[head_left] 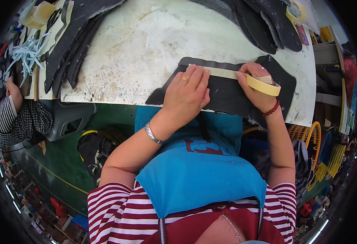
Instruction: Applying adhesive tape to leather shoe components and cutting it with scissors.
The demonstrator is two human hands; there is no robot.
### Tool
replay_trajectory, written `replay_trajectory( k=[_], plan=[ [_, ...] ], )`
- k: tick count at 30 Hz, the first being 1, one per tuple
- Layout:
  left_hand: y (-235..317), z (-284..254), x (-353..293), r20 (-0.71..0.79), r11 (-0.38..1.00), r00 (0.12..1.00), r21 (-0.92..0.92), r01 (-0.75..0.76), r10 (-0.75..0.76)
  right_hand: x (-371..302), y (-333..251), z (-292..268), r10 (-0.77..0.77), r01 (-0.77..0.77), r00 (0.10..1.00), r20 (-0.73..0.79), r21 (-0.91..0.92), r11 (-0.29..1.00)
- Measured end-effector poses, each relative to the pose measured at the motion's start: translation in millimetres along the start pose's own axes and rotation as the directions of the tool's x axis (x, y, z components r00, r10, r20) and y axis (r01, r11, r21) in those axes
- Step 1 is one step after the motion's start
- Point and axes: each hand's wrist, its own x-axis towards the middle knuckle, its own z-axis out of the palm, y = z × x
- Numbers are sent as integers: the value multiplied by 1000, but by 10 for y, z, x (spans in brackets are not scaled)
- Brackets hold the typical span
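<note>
A black fabric piece (223, 94) with an irregular outline lies at the table's front edge, before me. Along its upper part runs a strip of cream masking tape (223, 72), stretched between my hands. My left hand (187, 90) rests flat on the tape's left end and the fabric, fingers stretched out side by side. My right hand (256, 87) grips the roll of masking tape (264, 86), thumb on the strip near where it leaves the roll.
Stacks of dark fabric pieces lie at the back left (79, 44) and back right (260, 20) of the white table (138, 44). Pale blue strips (28, 53) hang at the far left, near another person's hand (14, 91). Yellow baskets (308, 136) stand below right.
</note>
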Motion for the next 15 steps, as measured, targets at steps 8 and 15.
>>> replay_trajectory(
  k=[8,15],
  plan=[
    [43,-176,118,185,994,983,98,-41,22,-14,41,51,-74,82,996,54,-159,984],
    [-198,-137,454,182,979,978,155,-130,101,41,-195,197,-22,36,999,44,-334,942]
  ],
)
